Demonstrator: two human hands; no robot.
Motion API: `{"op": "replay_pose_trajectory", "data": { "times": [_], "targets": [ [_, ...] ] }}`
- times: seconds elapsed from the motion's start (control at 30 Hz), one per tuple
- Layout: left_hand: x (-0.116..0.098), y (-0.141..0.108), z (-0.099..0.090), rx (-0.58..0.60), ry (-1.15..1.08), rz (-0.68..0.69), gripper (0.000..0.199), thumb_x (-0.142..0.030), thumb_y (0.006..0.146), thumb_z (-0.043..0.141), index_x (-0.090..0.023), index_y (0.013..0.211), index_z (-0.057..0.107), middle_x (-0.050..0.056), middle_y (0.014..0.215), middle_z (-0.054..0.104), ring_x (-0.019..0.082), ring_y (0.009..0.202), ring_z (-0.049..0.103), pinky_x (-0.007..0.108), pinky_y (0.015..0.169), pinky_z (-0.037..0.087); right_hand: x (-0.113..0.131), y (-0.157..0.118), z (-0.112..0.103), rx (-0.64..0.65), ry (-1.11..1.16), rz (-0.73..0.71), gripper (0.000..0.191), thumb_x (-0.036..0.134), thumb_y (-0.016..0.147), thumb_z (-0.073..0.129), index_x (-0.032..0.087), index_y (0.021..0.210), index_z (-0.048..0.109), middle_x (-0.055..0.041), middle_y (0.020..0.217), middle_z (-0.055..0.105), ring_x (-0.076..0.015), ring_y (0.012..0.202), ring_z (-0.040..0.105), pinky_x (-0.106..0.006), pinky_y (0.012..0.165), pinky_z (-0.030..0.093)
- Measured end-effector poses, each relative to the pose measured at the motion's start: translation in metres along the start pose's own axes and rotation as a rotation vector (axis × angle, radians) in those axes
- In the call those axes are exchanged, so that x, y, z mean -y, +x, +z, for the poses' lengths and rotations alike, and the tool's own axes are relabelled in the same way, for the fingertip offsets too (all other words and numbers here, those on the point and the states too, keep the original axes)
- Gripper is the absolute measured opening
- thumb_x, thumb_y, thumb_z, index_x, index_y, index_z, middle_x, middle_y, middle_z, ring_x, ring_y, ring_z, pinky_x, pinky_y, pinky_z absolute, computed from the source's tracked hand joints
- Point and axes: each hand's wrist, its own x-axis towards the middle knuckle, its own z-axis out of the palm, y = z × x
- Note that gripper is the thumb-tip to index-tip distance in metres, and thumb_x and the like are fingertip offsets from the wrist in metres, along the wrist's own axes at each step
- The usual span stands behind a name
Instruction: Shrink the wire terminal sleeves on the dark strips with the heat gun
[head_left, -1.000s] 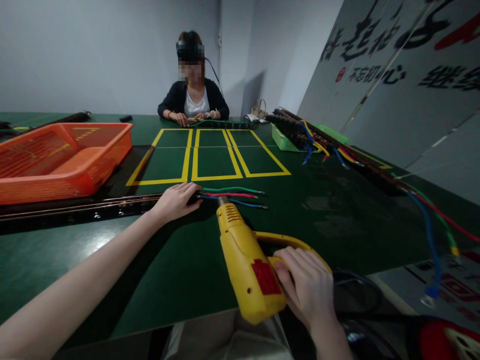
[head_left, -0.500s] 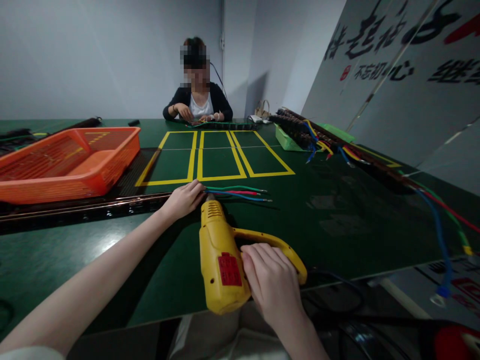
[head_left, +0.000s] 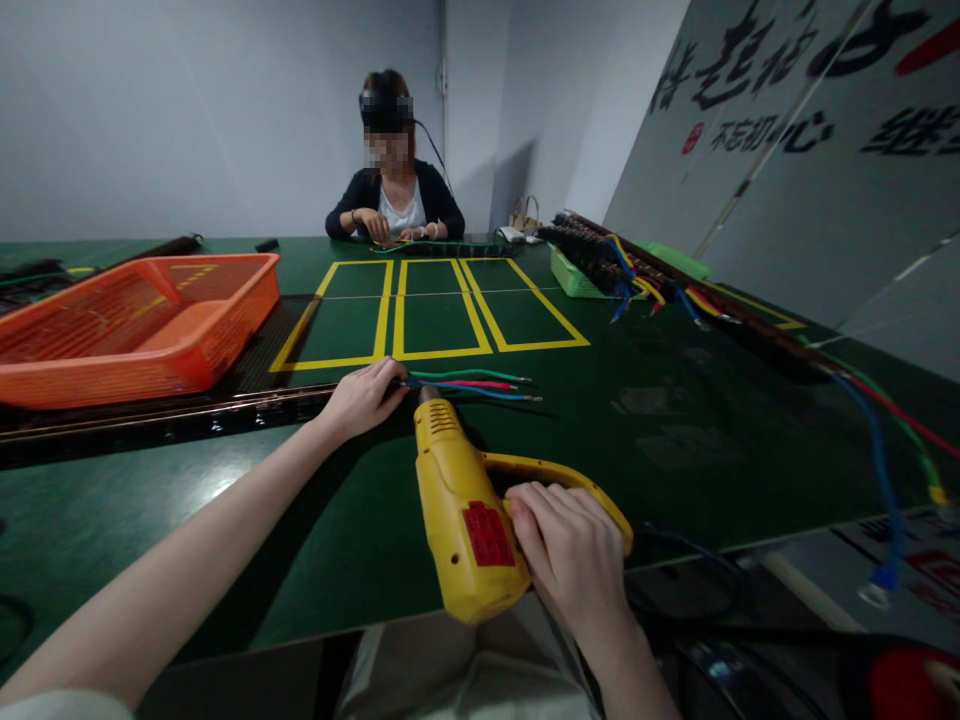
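Observation:
A yellow heat gun (head_left: 472, 510) with a red label is held by its handle in my right hand (head_left: 574, 550), its nozzle pointing away from me at the wires. My left hand (head_left: 366, 400) is closed around the end of a long dark wire harness (head_left: 247, 408) lying across the green table. Green, red and blue wires (head_left: 480, 385) with metal tips come out to the right of my left fingers. The nozzle sits just below these wires, close to my left fingertips.
An orange basket (head_left: 232, 345) stands at the left. Yellow tape rectangles (head_left: 442, 355) mark the table (head_left: 525, 430) ahead. At the right, more harnesses (head_left: 720, 325) lie over a green basket (head_left: 574, 280), wires hanging past the edge. A person (head_left: 401, 205) works opposite.
The heat gun and my right hand have shifted a little to the right, with the nozzle moving along the wires. My left hand keeps its hold, having moved very slightly left.

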Motion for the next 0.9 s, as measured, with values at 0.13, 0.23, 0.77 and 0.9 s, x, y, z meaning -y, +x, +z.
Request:
{"op": "replay_pose_trajectory", "data": {
  "times": [0.13, 0.23, 0.77, 0.9],
  "targets": [
    [-0.001, -0.001, -0.002, 0.003, 0.009, 0.030, 0.022, -0.035, 0.091, 0.039, -0.020, 0.104, 0.048, 0.007, 0.101, 0.059, 0.020, 0.087, 0.060, 0.031, 0.069, 0.047, -0.017, -0.006, -0.013, 0.019, -0.007, 0.002, 0.029, 0.025, 0.095, 0.033, 0.022, 0.082, 0.059, 0.0018, 0.073, 0.063, -0.0138, 0.068, 0.051, -0.027, 0.068, 0.029],
    [-0.002, -0.002, -0.005, -0.014, 0.037, 0.059, 0.022, -0.032, 0.090, 0.040, -0.019, 0.104, 0.050, 0.007, 0.103, 0.059, 0.019, 0.085, 0.060, 0.031, 0.069, 0.047, -0.032, -0.010, -0.025, 0.021, -0.029, 0.005, 0.030, 0.026, 0.095, 0.033, 0.022, 0.083, 0.060, 0.0016, 0.075, 0.065, -0.0134, 0.069, 0.053, -0.026, 0.068, 0.031],
    [-0.039, 0.041, 0.019, -0.070, 0.379, 0.327, 0.029, -0.038, 0.095, 0.038, -0.017, 0.093, 0.057, 0.008, 0.092, 0.060, 0.022, 0.086, 0.055, 0.033, 0.069, 0.038, -0.066, -0.025, -0.041, -0.039, -0.057, -0.025, 0.027, 0.023, 0.095, 0.036, 0.021, 0.088, 0.062, 0.0007, 0.080, 0.067, -0.0117, 0.073, 0.058, -0.025, 0.070, 0.037],
    [-0.034, 0.045, 0.022, -0.079, 0.301, 0.350, 0.030, -0.035, 0.096, 0.034, -0.017, 0.089, 0.057, 0.007, 0.087, 0.060, 0.020, 0.083, 0.056, 0.032, 0.069, 0.039, -0.066, -0.026, -0.041, -0.047, -0.056, -0.029, 0.027, 0.021, 0.094, 0.035, 0.021, 0.088, 0.062, 0.0002, 0.077, 0.065, -0.0123, 0.072, 0.058, -0.026, 0.070, 0.037]
  ]
}}
